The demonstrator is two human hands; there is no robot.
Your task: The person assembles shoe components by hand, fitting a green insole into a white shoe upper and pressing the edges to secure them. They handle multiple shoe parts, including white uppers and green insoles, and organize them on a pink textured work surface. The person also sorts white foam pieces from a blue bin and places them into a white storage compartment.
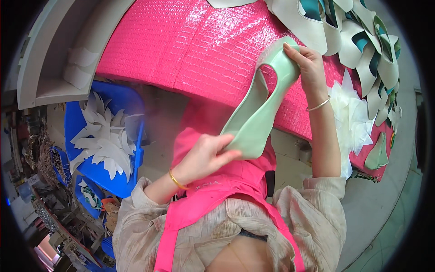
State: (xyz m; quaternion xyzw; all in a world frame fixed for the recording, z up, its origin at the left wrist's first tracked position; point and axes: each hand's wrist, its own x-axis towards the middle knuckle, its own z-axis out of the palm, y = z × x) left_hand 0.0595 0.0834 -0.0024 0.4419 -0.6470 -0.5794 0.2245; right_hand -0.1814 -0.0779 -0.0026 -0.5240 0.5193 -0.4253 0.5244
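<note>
A pale mint-green shoe upper [253, 113] is stretched between both my hands above the edge of a pink quilted table [195, 50]. My left hand [206, 154] pinches its wide lower end near my pink apron. My right hand [306, 61] grips its narrow top end over the table. A gold bangle sits on each wrist.
A row of cream and teal cut shoe uppers [362, 41] fans along the table's far right. White fluffy material [351, 118] lies beside my right forearm, a single mint piece [377, 154] past it. Blue crates [106, 136] with white cut pieces stand on the floor at left, under a grey shelf [50, 59].
</note>
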